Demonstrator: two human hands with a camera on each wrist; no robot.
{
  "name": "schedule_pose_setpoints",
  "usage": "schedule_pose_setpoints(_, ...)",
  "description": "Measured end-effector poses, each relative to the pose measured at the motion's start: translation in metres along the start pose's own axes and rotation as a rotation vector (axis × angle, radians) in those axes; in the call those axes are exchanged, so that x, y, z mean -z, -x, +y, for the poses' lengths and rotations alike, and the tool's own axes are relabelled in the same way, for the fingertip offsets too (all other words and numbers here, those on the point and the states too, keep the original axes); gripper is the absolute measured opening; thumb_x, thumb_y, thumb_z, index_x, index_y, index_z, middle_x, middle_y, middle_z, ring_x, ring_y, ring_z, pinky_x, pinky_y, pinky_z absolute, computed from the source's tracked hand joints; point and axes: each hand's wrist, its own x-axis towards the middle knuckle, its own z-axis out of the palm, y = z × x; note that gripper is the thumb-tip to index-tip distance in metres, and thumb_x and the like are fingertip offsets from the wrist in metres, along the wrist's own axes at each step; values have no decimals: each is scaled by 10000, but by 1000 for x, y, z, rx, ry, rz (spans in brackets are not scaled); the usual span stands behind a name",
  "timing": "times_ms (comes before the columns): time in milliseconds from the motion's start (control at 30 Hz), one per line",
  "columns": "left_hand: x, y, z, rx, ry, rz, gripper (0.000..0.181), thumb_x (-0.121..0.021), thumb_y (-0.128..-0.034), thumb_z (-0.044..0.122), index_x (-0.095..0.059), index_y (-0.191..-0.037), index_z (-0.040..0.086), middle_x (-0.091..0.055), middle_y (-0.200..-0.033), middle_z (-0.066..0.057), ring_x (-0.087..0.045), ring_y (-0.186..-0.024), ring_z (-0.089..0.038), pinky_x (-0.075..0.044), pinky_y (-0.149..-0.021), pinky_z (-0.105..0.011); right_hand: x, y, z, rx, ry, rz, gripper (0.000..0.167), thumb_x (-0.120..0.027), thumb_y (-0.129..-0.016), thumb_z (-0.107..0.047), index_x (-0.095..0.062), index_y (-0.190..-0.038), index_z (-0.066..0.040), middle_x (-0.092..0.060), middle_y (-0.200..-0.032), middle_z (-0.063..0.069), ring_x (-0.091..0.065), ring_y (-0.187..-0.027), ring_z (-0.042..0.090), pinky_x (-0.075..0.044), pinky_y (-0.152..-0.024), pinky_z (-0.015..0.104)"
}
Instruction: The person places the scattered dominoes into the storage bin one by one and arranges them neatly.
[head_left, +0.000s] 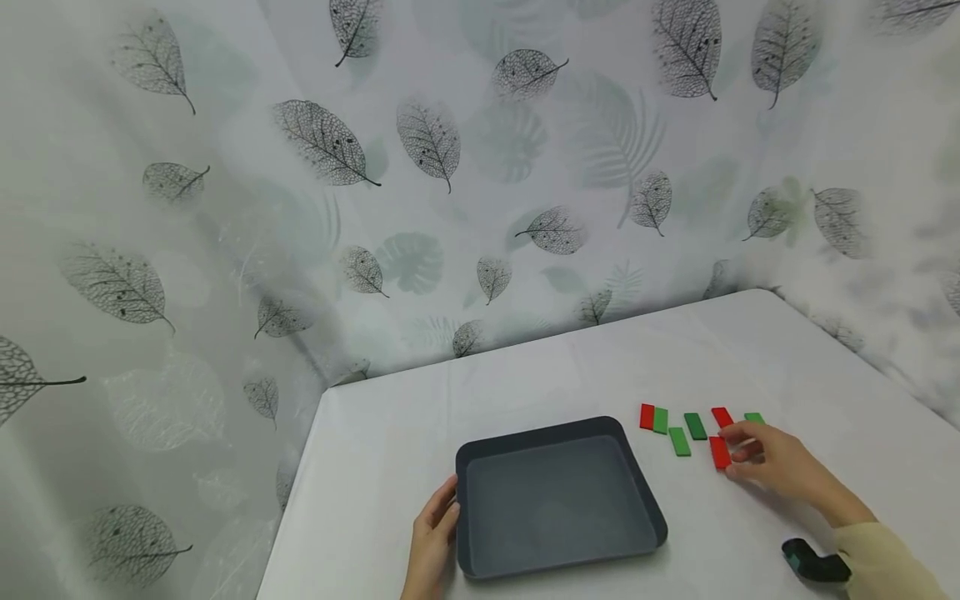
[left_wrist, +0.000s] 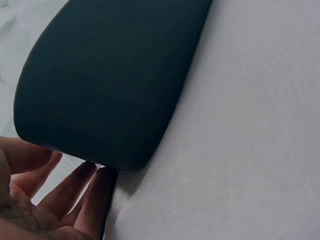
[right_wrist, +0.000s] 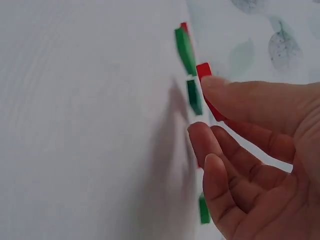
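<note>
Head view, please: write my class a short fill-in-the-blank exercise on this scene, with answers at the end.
The right hand pinches a tile coloured ____.
Between left and right, the left hand touches the ____ side of the tray.
The backdrop is printed with ____.

Missing words: red; left; leaves.

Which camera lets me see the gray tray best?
The head camera: it shows nearly the whole gray tray, even inside. The left wrist camera shows just part, close up; the right wrist camera shows none.
</note>
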Motion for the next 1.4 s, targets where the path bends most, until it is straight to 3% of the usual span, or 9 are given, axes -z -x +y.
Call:
schedule_pose_setpoints(133,-1,0,0,4,-4,13,459,-467,-1016,132,-421,-1466,58,-402,-1519,-202,-423,-1370,-349,-475,-963,-347,0,2,-14,29,-76,28,536,-770,-799,-109,-547,-1252,70,-633,-1142,239,-658,-905,217,-514,-693,158)
schedule_pose_setpoints(267,-2,-2,1,13,-3,19,457,-468,-1014,128,-426,-1464,61,-404,-1519,-200,-423,-1371,-352,-470,-986,-391,-2,2,-34,57,-174,62,553,-754,-829,-133,-519,-1289,65,-629,-1161,243,-628,-858,29,-538,-698,173)
schedule_pose_setpoints(400,-2,-3,1,18,-5,21,458,-468,-1016,124,-422,-1467,60,-399,-1522,-201,-432,-1361,-345,-472,-929,-324,-7,-4,-56,107,-280,106,531,-743,-847,-114,-519,-1294,65,-628,-1162,248,-603,-845,-55,-551,-692,200)
schedule_pose_setpoints(533,-2,-3,1,19,-5,27,457,-468,-1016,121,-422,-1466,57,-400,-1521,-201,-444,-1349,-335,-461,-888,-275,-17,-12,-82,142,-362,119,536,-747,-843,-107,-525,-1302,62,-630,-1155,241,-624,-855,-29,-554,-685,219)
schedule_pose_setpoints(867,-4,-3,0,17,-8,45,452,-485,-1008,126,-445,-1453,60,-414,-1511,-205,-455,-1340,-341,-478,-907,-301,-64,-28,-154,246,-529,9,501,-751,-830,-69,-550,-1267,72,-648,-1073,185,-647,-859,133,-560,-732,212)
schedule_pose_setpoints(1100,-6,-5,1,16,-5,45,451,-474,-1008,104,-440,-1455,52,-416,-1508,-211,-466,-1331,-342,-486,-914,-323,-103,-39,-195,314,-539,-71,463,-776,-803,-68,-593,-1209,59,-668,-1061,169,-654,-852,154,-552,-721,212)
schedule_pose_setpoints(1400,-5,-1,3,-7,-7,43,453,-476,-1006,100,-439,-1453,35,-424,-1499,-224,-459,-1340,-353,-487,-956,-357,-154,-51,-230,288,-483,-115,439,-798,-741,7,-637,-1147,52,-689,-971,121,-671,-778,164,-538,-644,215)
